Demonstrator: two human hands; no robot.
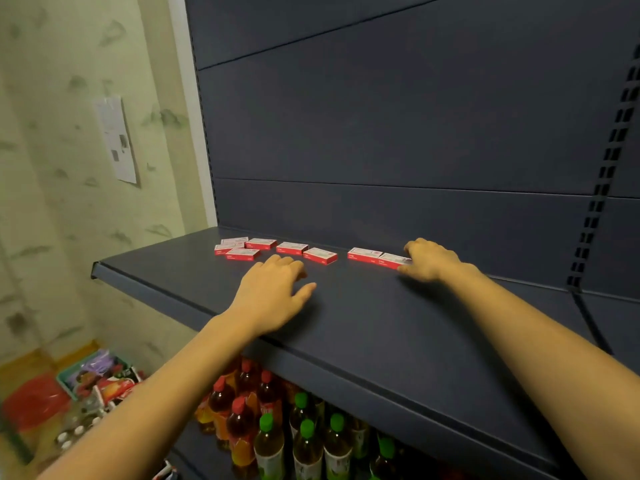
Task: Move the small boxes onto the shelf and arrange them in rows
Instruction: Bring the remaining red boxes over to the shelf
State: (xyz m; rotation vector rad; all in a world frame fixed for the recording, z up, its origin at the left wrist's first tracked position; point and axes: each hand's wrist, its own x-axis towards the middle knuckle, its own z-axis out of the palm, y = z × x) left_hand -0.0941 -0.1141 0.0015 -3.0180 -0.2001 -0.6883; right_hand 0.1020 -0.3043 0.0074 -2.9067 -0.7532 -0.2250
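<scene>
**Boxes up, rows unfinished**

Shelf (381,323): carries every box in view, strung loosely along the back. Left grip (273,289): rests released on the shelf, grasping nothing, just in front of middle box (320,255). Right grip (427,259): pinches end box (391,260), set end to end with neighbour (364,254). Left cluster (237,249): sits bunched and askew. Moving looks done. Seemingly left: closing the gap, spreading the cluster, squaring the row.

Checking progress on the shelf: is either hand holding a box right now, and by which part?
The right hand grips the rightmost box by its right end, thumb on its near edge. The left hand holds nothing.
</scene>
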